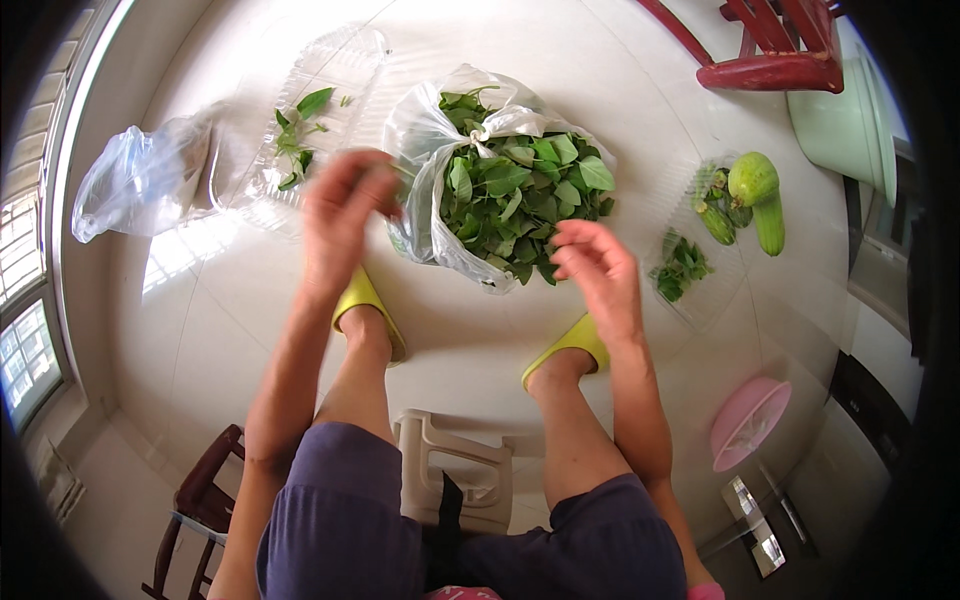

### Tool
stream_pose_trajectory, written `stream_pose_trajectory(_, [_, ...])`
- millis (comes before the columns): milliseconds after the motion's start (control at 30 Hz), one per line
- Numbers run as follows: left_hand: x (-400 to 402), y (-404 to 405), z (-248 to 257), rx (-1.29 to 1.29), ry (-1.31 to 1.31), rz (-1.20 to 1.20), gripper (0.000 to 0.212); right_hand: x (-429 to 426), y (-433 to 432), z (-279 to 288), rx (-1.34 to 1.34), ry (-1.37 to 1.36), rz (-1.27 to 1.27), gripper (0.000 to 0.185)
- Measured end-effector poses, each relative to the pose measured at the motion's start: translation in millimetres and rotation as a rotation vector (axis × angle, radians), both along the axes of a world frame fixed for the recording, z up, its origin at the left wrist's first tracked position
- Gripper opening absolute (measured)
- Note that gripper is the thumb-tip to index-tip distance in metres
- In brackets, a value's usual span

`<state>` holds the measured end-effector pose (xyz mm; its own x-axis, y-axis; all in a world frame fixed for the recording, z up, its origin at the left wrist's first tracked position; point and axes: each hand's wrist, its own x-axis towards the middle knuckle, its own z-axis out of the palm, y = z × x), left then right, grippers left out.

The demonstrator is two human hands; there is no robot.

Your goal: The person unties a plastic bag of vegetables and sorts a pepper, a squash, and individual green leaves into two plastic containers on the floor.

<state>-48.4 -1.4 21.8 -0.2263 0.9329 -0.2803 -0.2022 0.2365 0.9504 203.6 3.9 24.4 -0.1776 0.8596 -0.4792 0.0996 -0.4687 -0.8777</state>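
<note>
Leafy greens [517, 187] spill from a knotted translucent plastic bag [450, 240] on the floor. My left hand [349, 206], blurred, is at the bag's left side; a thin green stem seems to be at its fingertips. My right hand [600, 266] is at the lower right edge of the greens, fingers curled, and whether it pinches a leaf cannot be told. Left of the bag, a clear plastic tray [349, 56] holds loose leaves and stem pieces [300, 139]. On the right, another clear tray [705, 311] holds picked leaves [680, 266] beside green gourds [754, 180].
A crumpled plastic bag [142, 176] lies at the far left. Right of me are a pink basin [750, 424], a pale green tub [840, 127] and a red wooden chair [772, 71]. A beige plastic stool [457, 480] is beneath me, with a dark wooden chair [206, 495] at lower left.
</note>
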Motion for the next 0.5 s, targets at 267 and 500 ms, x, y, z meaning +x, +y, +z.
stream_pose_trajectory(267, [-144.3, -10.4, -86.4, -0.384, 0.986, 0.231, 0.048, -23.2, 35.6, -14.8, 0.497, -0.359, 0.215, 0.027])
stream_pose_trajectory(500, [-59.5, 2.1, -42.5, 0.101, 0.833, 0.193, 0.039, -55.4, 53.0, -41.0, 0.83, -0.664, 0.538, 0.023])
